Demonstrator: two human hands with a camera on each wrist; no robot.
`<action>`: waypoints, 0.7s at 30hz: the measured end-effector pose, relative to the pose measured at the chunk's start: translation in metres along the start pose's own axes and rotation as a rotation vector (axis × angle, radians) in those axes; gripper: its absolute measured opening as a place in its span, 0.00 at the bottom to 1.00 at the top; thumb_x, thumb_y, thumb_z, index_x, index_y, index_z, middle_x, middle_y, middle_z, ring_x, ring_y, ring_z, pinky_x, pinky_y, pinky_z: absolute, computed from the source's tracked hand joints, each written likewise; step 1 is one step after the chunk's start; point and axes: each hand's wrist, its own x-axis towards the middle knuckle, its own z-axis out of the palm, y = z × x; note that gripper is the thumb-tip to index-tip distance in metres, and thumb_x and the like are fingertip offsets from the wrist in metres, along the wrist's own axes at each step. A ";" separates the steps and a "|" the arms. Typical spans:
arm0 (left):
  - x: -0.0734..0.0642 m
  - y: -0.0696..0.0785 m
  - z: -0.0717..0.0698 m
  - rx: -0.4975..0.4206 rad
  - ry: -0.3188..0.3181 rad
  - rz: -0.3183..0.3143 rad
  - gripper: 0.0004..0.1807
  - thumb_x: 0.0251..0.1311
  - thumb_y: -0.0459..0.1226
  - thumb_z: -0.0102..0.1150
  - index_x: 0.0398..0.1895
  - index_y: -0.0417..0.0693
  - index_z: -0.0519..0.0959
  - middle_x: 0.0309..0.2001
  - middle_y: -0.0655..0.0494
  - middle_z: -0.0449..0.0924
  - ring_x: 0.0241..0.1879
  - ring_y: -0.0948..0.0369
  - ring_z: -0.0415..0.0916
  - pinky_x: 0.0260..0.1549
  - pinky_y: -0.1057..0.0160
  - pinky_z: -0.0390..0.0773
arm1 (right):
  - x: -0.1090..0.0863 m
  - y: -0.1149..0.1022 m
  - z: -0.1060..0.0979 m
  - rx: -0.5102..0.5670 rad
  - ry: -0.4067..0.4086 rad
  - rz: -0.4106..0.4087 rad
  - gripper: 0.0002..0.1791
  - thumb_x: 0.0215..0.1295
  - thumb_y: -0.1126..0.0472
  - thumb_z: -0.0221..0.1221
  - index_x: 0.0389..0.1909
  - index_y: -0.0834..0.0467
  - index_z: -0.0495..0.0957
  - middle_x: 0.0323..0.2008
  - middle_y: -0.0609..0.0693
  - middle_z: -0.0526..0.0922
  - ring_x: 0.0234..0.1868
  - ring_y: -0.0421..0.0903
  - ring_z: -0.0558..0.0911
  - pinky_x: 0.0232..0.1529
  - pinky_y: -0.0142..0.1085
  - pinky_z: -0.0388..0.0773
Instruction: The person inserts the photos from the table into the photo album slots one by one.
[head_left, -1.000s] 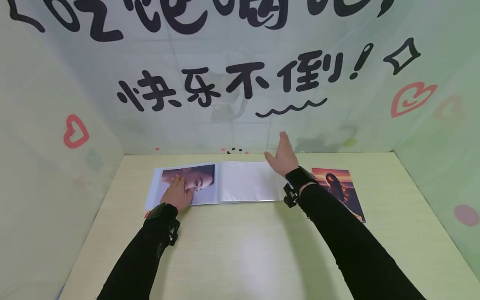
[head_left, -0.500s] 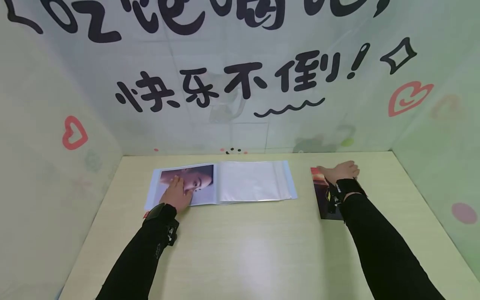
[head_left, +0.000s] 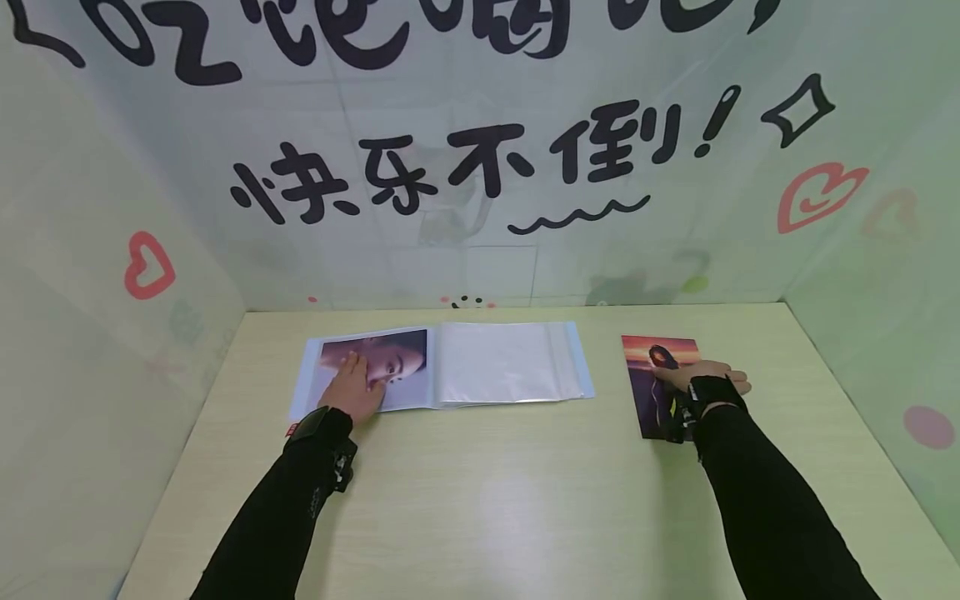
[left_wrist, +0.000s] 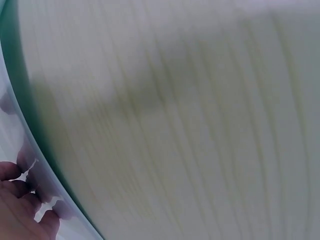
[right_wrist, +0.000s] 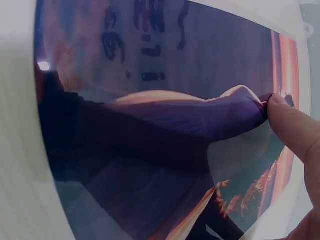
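Observation:
A photo album (head_left: 510, 362) lies spread out on the table, a portrait print (head_left: 408, 357) in its left page and a blank pale sleeve on its right. My left hand (head_left: 351, 390) rests on that portrait, fingers stretched over the page; in the left wrist view the fingers (left_wrist: 25, 197) touch the glossy sleeve. To the right lies a loose photo (head_left: 641, 392) of a long-haired figure at sunset. My right hand (head_left: 701, 377) is over its right side. The right wrist view has the straight thumb (right_wrist: 295, 127) touching the photo's face; the other fingers are mostly hidden.
Pale wood-grain table (head_left: 480, 500) runs up to a printed backdrop (head_left: 420, 275) with large dark lettering behind the album. Side panels rise at left and right. A gap of bare table separates the album from the loose photo.
My right hand went from above the album's right page to the loose photo, first at its upper part, then lower down. My left hand stays on the album.

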 end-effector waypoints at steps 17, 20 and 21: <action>-0.003 0.007 -0.004 0.010 -0.016 -0.009 0.36 0.63 0.43 0.39 0.64 0.20 0.49 0.66 0.26 0.41 0.66 0.37 0.38 0.64 0.46 0.46 | -0.005 0.000 -0.001 0.014 -0.015 -0.017 0.60 0.46 0.27 0.53 0.57 0.80 0.57 0.47 0.79 0.61 0.47 0.69 0.63 0.44 0.56 0.67; -0.002 0.006 -0.003 0.012 -0.016 -0.007 0.36 0.63 0.43 0.39 0.63 0.20 0.49 0.66 0.26 0.41 0.66 0.37 0.38 0.64 0.46 0.46 | -0.001 0.003 0.000 0.114 -0.007 0.013 0.64 0.41 0.27 0.57 0.58 0.80 0.54 0.47 0.77 0.58 0.47 0.68 0.61 0.43 0.54 0.67; -0.002 0.005 -0.003 0.013 -0.016 -0.006 0.36 0.63 0.43 0.38 0.63 0.20 0.49 0.66 0.26 0.41 0.66 0.37 0.38 0.64 0.46 0.46 | -0.002 0.003 0.000 0.154 -0.005 0.022 0.65 0.40 0.27 0.58 0.58 0.81 0.52 0.46 0.77 0.57 0.47 0.68 0.60 0.42 0.54 0.67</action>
